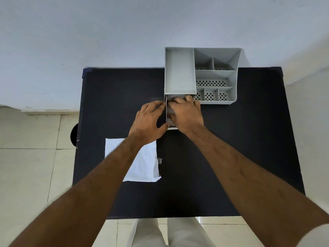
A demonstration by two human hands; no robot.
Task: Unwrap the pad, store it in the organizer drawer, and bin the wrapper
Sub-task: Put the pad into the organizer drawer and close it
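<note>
A grey plastic organizer (179, 72) stands at the back of the black table (222, 157). Its drawer (167, 113) is pulled out toward me. Inside the drawer lies the greyish pad (170, 111), mostly hidden. My right hand (187, 113) rests in the drawer, fingers pressed down on the pad. My left hand (149, 120) grips the drawer's left wall, with the thumb at its front corner. The white wrapper (144, 163) lies flat on the table near the left, partly under my left forearm.
The organizer's right half has several open compartments (213, 82) with perforated floors. A dark round bin (74, 134) shows past the table's left edge, on the tiled floor. A white wall rises behind the table.
</note>
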